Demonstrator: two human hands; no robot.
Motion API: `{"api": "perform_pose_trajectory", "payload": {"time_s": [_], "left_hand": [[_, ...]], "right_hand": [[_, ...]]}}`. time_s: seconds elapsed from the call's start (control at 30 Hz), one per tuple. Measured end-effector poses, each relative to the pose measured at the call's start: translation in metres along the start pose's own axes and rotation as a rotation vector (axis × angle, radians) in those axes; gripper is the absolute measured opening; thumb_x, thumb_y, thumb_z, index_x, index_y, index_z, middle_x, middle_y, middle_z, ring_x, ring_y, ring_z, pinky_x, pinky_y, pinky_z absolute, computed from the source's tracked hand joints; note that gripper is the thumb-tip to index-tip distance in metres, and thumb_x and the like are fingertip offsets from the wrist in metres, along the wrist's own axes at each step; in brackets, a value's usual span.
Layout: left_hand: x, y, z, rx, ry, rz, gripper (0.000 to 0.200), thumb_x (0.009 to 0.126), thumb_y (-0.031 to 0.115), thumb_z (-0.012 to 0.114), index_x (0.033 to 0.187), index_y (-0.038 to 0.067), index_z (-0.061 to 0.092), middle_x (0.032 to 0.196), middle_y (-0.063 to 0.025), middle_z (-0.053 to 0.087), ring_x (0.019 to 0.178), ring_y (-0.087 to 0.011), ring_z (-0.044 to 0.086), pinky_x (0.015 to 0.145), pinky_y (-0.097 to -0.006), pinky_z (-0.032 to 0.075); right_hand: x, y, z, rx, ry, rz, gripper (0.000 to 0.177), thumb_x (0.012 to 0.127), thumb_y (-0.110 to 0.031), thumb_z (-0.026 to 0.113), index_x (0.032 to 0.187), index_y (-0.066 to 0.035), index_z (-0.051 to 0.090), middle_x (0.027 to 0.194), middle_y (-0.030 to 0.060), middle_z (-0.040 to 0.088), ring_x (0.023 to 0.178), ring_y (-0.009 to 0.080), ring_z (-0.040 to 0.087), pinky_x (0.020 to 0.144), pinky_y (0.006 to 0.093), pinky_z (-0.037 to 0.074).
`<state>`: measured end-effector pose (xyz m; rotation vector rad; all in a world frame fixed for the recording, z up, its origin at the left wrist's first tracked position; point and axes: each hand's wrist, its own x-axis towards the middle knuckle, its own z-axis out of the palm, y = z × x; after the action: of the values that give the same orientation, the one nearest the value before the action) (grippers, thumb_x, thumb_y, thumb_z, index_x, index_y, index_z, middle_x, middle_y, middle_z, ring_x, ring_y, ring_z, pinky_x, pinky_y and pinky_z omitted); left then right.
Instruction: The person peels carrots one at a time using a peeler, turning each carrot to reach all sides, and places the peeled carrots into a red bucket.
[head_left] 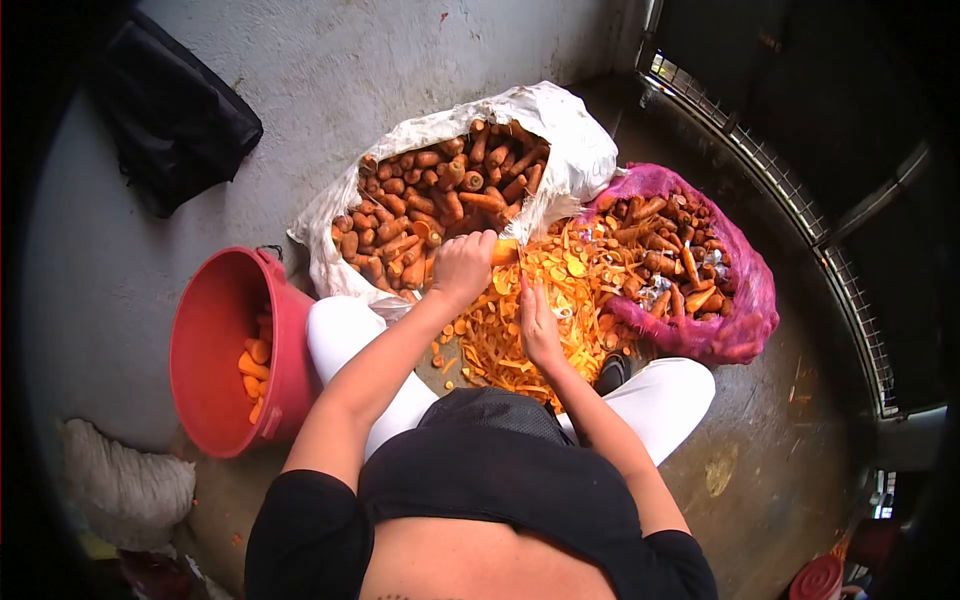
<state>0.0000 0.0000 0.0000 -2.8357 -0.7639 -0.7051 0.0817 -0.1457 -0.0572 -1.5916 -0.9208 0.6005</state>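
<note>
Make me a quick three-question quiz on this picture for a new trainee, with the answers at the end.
1. Which hand is wrapped around the orange carrot?
2. True or false: the red bucket is on the person's right.
3. What colour is the smaller sack beside the white sack?

Key:
1. The left hand.
2. False; it is on the person's left.
3. Pinkish purple.

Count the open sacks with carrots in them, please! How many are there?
2: the white sack beyond the left hand, and the pink sack to the right of the white one. More could be hidden at the view's dark edges.
</note>
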Motion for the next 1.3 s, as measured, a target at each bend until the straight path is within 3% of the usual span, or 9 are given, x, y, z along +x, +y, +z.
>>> {"api": "perform_pose_trajectory", "payload": {"time_s": [0.23, 0.4, 0.6, 0.7, 0.9, 1.0, 1.1, 1.3], "left_hand": [[-0.003, -0.003, -0.002, 0.008, 0.039, 0.039, 0.017, 0.069, 0.009, 0.062, 0.081, 0.01, 0.05, 0.071, -0.004, 0.056, 0.067, -0.0226, 0.06, 0.06, -0.0341, 0.046], [0.0, -0.002, -0.006, 0.169, 0.15, 0.156, 0.015, 0.07, 0.009, 0.061, 0.08, 0.011, 0.05, 0.07, -0.0032, 0.055, 0.068, -0.0215, 0.06, 0.06, -0.0335, 0.045], [-0.001, -0.001, -0.007, -0.09, -0.101, 0.005, 0.019, 0.069, 0.012, 0.061, 0.087, 0.01, 0.057, 0.076, -0.0075, 0.062, 0.076, -0.0261, 0.063, 0.067, -0.0376, 0.049], [0.003, 0.006, -0.012, -0.276, -0.434, -0.306, 0.033, 0.067, 0.015, 0.061, 0.1, 0.011, 0.062, 0.082, -0.0121, 0.067, 0.082, -0.0305, 0.065, 0.07, -0.0413, 0.051], [0.001, -0.007, 0.0, -0.36, -0.414, -0.238, 0.025, 0.068, 0.018, 0.063, 0.092, 0.012, 0.059, 0.081, -0.0145, 0.067, 0.08, -0.0341, 0.064, 0.068, -0.044, 0.05], [0.003, 0.002, -0.007, -0.206, -0.404, -0.222, 0.024, 0.068, 0.017, 0.064, 0.09, 0.01, 0.057, 0.078, -0.0139, 0.066, 0.077, -0.0342, 0.064, 0.066, -0.0437, 0.05], [-0.004, 0.002, 0.003, -0.177, -0.128, -0.094, 0.023, 0.068, 0.017, 0.065, 0.087, 0.01, 0.055, 0.074, -0.0131, 0.065, 0.075, -0.0343, 0.064, 0.064, -0.0436, 0.05], [0.004, 0.007, -0.016, -0.346, -0.468, -0.372, 0.03, 0.069, 0.019, 0.063, 0.098, 0.014, 0.065, 0.083, -0.0148, 0.068, 0.082, -0.0322, 0.066, 0.072, -0.0433, 0.05]], "right_hand": [[0.0, -0.002, 0.0, -0.002, -0.021, 0.005, 0.034, 0.102, -0.034, 0.031, 0.093, -0.003, 0.042, 0.068, 0.0193, 0.051, 0.064, 0.0382, 0.053, 0.061, 0.0436, 0.041], [0.001, -0.006, 0.0, 0.009, -0.009, -0.035, 0.036, 0.102, -0.036, 0.031, 0.097, -0.002, 0.045, 0.071, 0.0186, 0.052, 0.066, 0.0357, 0.053, 0.063, 0.0415, 0.042], [0.002, 0.01, 0.001, 0.046, -0.068, 0.051, 0.037, 0.102, -0.036, 0.031, 0.103, -0.002, 0.047, 0.072, 0.0177, 0.053, 0.067, 0.0353, 0.054, 0.064, 0.0412, 0.042], [0.005, 0.004, -0.005, -0.043, -0.092, 0.079, 0.037, 0.102, -0.036, 0.031, 0.106, -0.002, 0.047, 0.074, 0.019, 0.055, 0.07, 0.0363, 0.056, 0.066, 0.0415, 0.043], [0.002, -0.006, -0.005, -0.036, -0.084, 0.052, 0.038, 0.102, -0.037, 0.031, 0.104, -0.002, 0.047, 0.077, 0.0231, 0.056, 0.076, 0.0405, 0.057, 0.069, 0.0432, 0.043], [0.007, 0.006, -0.003, -0.051, -0.099, 0.089, 0.039, 0.101, -0.038, 0.03, 0.102, -0.002, 0.046, 0.077, 0.0232, 0.056, 0.076, 0.041, 0.056, 0.069, 0.0442, 0.043], [0.009, 0.01, -0.004, -0.029, -0.103, 0.112, 0.04, 0.101, -0.04, 0.03, 0.102, -0.003, 0.045, 0.078, 0.0239, 0.056, 0.076, 0.042, 0.056, 0.069, 0.0453, 0.043], [0.01, 0.009, -0.004, -0.093, -0.111, 0.105, 0.037, 0.101, -0.038, 0.03, 0.103, -0.004, 0.044, 0.079, 0.0277, 0.057, 0.078, 0.0476, 0.055, 0.068, 0.0506, 0.041]]}}
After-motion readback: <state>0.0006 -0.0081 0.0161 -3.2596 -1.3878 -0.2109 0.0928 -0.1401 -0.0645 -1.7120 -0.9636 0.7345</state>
